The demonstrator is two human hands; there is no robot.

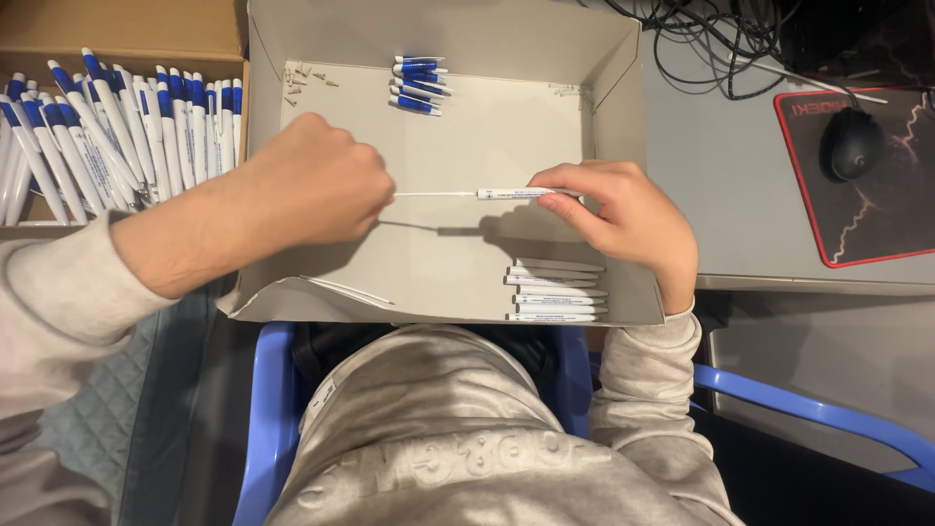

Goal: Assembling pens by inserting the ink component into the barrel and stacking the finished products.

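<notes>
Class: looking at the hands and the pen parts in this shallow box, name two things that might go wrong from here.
1. The thin refill, pinched by the left hand, might bend if it meets the barrel in the right hand off-line.
2. The small tips lie loose in the box corner; a knock might scatter them.
</notes>
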